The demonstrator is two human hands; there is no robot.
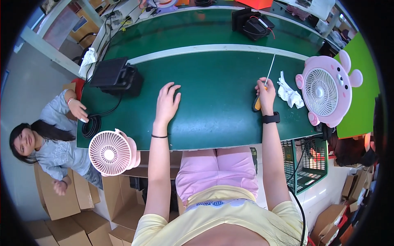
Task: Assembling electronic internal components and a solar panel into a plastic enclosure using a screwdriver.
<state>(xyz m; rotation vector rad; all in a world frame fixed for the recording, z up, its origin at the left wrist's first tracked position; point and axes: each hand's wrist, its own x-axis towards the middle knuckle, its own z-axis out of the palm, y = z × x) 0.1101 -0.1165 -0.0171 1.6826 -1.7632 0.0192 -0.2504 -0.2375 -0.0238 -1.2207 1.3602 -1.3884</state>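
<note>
My right hand (266,93) is closed around a screwdriver (257,104) with an orange and black handle, its thin metal shaft slanting up and away over the green table. On the table to the left lies my left hand (167,102), fingers loosely apart and nothing in it. A crumpled white tissue (289,95) is just right of my right hand. Beyond it stands a pink animal-shaped fan (324,90) with round ears and a white grille. A smaller pink fan (110,153) is at the table's near left corner.
A black box-like device (117,77) sits at the left, its cable coiled (92,126) near the edge. Another black device (251,25) with red wires rests on the far green surface. At the left stands a person (61,127), one hand at the table. A green crate (305,164) is below right.
</note>
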